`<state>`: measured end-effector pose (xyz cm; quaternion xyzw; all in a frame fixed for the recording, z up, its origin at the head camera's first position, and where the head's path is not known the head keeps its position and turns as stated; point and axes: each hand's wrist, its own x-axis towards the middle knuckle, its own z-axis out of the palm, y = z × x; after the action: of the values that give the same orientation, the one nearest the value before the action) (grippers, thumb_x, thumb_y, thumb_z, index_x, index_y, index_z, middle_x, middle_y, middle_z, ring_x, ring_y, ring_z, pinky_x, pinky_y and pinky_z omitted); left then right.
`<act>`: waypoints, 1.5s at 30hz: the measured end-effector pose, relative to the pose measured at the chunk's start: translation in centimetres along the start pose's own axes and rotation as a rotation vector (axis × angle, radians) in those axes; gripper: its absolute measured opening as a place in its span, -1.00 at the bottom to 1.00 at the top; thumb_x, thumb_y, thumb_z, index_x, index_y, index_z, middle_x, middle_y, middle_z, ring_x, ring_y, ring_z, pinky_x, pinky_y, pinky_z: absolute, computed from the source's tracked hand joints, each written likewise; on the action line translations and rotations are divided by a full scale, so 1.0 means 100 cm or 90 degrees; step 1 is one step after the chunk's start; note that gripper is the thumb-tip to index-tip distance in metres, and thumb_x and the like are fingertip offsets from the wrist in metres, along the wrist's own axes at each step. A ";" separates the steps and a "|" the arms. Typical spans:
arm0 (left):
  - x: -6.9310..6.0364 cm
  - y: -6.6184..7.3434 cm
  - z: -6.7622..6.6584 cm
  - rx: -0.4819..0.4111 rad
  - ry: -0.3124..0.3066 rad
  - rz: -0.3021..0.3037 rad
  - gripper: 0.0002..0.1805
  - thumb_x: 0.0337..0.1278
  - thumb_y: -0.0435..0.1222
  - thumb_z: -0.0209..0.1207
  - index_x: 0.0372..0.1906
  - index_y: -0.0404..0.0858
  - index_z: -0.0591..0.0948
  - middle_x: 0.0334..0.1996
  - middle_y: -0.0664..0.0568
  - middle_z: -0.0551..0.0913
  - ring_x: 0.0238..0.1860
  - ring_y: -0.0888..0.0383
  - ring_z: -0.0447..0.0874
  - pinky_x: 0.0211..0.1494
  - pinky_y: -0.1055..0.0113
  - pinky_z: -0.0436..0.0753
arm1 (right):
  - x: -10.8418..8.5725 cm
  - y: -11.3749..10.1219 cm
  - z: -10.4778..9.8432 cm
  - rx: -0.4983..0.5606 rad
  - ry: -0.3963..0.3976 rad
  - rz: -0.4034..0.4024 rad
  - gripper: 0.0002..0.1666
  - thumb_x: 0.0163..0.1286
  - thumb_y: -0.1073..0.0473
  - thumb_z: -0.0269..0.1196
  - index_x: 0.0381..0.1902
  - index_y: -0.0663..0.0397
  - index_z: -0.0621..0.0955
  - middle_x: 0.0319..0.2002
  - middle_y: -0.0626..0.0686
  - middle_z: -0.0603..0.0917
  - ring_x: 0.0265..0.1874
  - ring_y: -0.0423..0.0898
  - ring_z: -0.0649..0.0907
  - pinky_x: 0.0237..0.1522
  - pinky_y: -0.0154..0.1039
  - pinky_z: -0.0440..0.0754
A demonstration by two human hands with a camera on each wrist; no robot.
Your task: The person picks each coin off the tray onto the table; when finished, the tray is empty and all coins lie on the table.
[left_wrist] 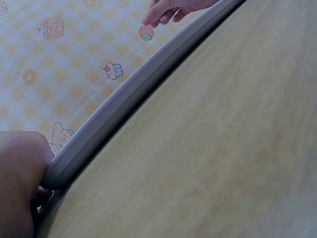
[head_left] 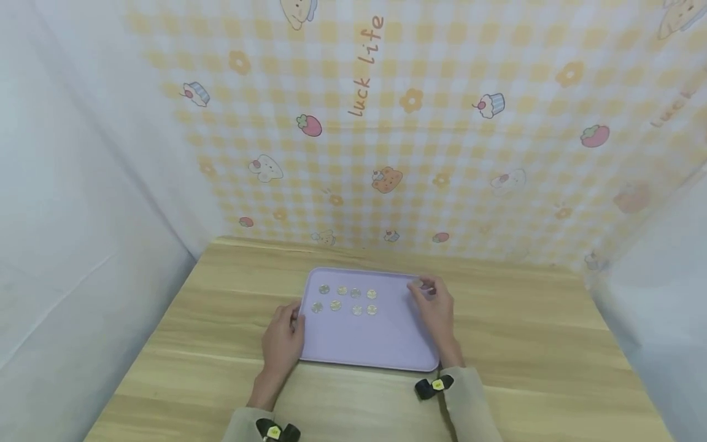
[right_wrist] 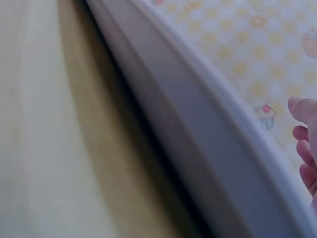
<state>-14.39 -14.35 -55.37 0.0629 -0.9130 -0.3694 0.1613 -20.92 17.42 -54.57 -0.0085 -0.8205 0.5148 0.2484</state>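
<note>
A pale purple tray [head_left: 353,344] lies on the wooden table. Several shiny coins [head_left: 336,305] are laid out on its left half in two rows. My left hand [head_left: 283,341] grips the tray's left edge, and the left wrist view shows the thumb side of that hand [left_wrist: 20,173] against the rim with fingers partly hidden beneath. Over the tray's far right corner, my right hand [head_left: 436,310] pinches a small coin [head_left: 418,283] between thumb and fingers. In the right wrist view only part of that hand [right_wrist: 308,139] shows, fingers curled, with no coin visible.
Wooden tabletop [head_left: 530,344] surrounds the tray. Behind it hangs a yellow checked cloth [head_left: 353,147] with cartoon prints. White walls of fabric [head_left: 83,215] close off both sides. Each sleeve carries a dark wrist strap [head_left: 433,387].
</note>
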 end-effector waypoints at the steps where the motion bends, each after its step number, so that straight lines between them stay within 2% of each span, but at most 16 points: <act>1: 0.000 0.000 -0.001 0.002 -0.002 0.000 -0.66 0.29 -0.30 0.20 0.11 -0.33 0.63 -0.28 -0.03 0.64 -0.49 0.23 0.44 -0.49 0.44 0.39 | 0.000 0.002 -0.002 0.002 0.003 0.012 -0.59 0.17 0.14 0.49 -0.08 0.18 0.64 -0.26 0.13 0.73 -0.25 -0.04 0.61 -0.17 -0.40 0.48; 8: 0.000 -0.002 -0.001 0.007 -0.009 0.002 -0.66 0.32 -0.30 0.20 0.13 -0.33 0.62 -0.26 -0.03 0.63 -0.41 0.18 0.50 -0.40 0.39 0.44 | 0.005 0.020 -0.021 -0.007 0.033 0.079 -0.54 0.25 0.00 0.44 -0.02 0.16 0.63 -0.27 0.13 0.72 -0.32 -0.14 0.56 -0.29 -0.48 0.48; 16: 0.000 -0.004 0.002 0.000 0.008 0.016 -0.65 0.30 -0.31 0.22 0.14 -0.33 0.63 -0.21 -0.09 0.68 -0.32 0.09 0.62 -0.32 0.24 0.56 | 0.012 0.040 -0.049 -0.002 0.094 0.130 -0.57 0.28 -0.01 0.41 -0.01 0.11 0.63 -0.28 0.03 0.68 -0.40 -0.31 0.58 -0.38 -0.52 0.51; 20: 0.000 -0.004 0.001 -0.015 -0.006 0.011 -0.64 0.35 -0.30 0.18 0.17 -0.33 0.61 -0.08 -0.16 0.69 -0.14 -0.03 0.71 -0.15 0.07 0.68 | 0.015 0.047 -0.059 -0.029 0.080 0.163 -0.51 0.30 -0.08 0.38 0.04 0.09 0.62 -0.21 0.05 0.69 -0.34 -0.26 0.58 -0.30 -0.48 0.52; 25: 0.001 -0.003 -0.001 -0.036 -0.031 -0.005 -0.63 0.39 -0.30 0.13 0.21 -0.32 0.58 0.08 -0.20 0.65 0.08 -0.12 0.68 0.04 -0.04 0.68 | 0.017 0.052 -0.068 -0.059 0.049 0.198 -0.45 0.33 -0.11 0.35 0.12 0.11 0.59 -0.07 0.15 0.68 -0.17 -0.09 0.60 -0.09 -0.29 0.54; 28: 0.001 -0.003 -0.002 -0.033 -0.034 -0.008 -0.63 0.40 -0.30 0.12 0.23 -0.31 0.58 0.10 -0.19 0.64 0.10 -0.12 0.67 0.07 -0.05 0.67 | 0.017 0.051 -0.070 -0.066 0.031 0.203 -0.45 0.35 -0.07 0.33 0.15 0.16 0.58 -0.03 0.22 0.66 -0.09 0.03 0.62 -0.01 -0.15 0.56; 33: 0.001 -0.003 -0.002 -0.025 -0.038 -0.008 -0.62 0.41 -0.30 0.11 0.25 -0.30 0.56 0.11 -0.18 0.63 0.12 -0.12 0.66 0.08 -0.05 0.66 | 0.016 0.049 -0.070 -0.128 -0.002 0.197 -0.49 0.36 0.03 0.30 0.14 0.24 0.58 -0.12 0.25 0.68 -0.14 0.11 0.64 -0.05 -0.05 0.59; 39: 0.001 -0.002 -0.002 -0.029 -0.031 -0.003 -0.61 0.39 -0.30 0.13 0.25 -0.29 0.57 0.09 -0.18 0.64 0.08 -0.11 0.67 0.04 -0.04 0.67 | 0.018 0.049 -0.070 -0.208 -0.013 0.142 -0.58 0.35 0.15 0.29 0.05 0.35 0.62 -0.16 0.32 0.70 -0.12 0.18 0.62 -0.01 0.09 0.57; 45: 0.002 -0.002 -0.002 -0.027 -0.028 -0.007 -0.61 0.38 -0.30 0.14 0.24 -0.29 0.57 0.08 -0.17 0.65 0.04 -0.09 0.68 0.01 -0.03 0.67 | 0.018 0.052 -0.069 -0.223 -0.016 0.108 -0.65 0.33 0.17 0.28 -0.02 0.32 0.67 -0.11 0.31 0.69 -0.08 0.19 0.60 0.06 0.11 0.52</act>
<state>-14.47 -14.62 -55.31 0.0560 -0.9079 -0.3909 0.1404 -20.90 26.13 -55.90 -0.1145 -0.8970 0.3831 0.1882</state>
